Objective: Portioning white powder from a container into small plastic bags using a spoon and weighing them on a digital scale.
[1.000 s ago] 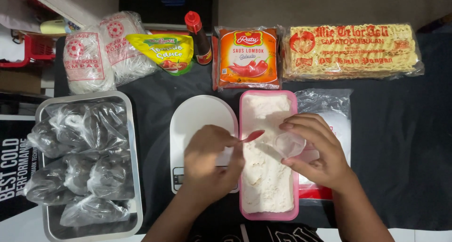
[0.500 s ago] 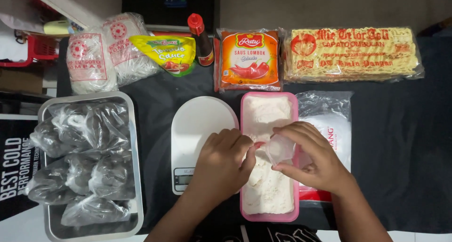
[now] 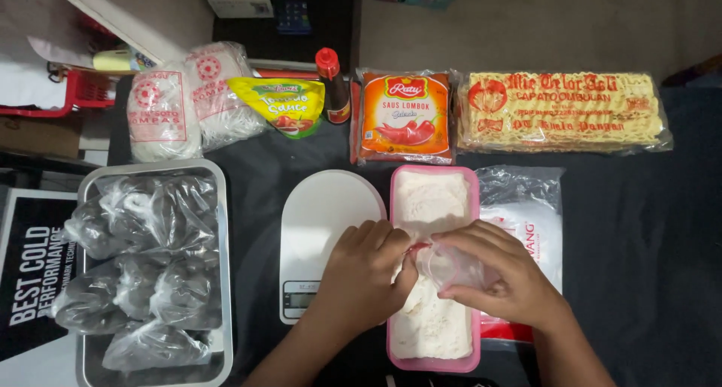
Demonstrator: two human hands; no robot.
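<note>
Both my hands meet over a pink rectangular tub (image 3: 472, 206) filled with white powder. My right hand (image 3: 500, 278) holds a small clear plastic bag (image 3: 451, 265) above the powder. My left hand (image 3: 366, 274) is closed at the bag's mouth, pinching a red spoon (image 3: 416, 247) whose tip alone shows between the fingers. Just left of the tub, a white kitchen scale (image 3: 323, 214) lies partly under my left hand.
A metal tray (image 3: 218, 206) of several filled clear bags sits at the left. Along the back lie two white packets (image 3: 184, 101), a yellow-green sauce pouch (image 3: 282, 105), a red-capped bottle (image 3: 333, 86), an orange sauce pack (image 3: 406, 116) and a noodle pack (image 3: 564, 112). A clear bag stack (image 3: 526, 206) lies right of the tub.
My hands have drawn together over the tub. The red spoon, plainly visible a second ago, is now mostly hidden at the mouth of the small bag.
</note>
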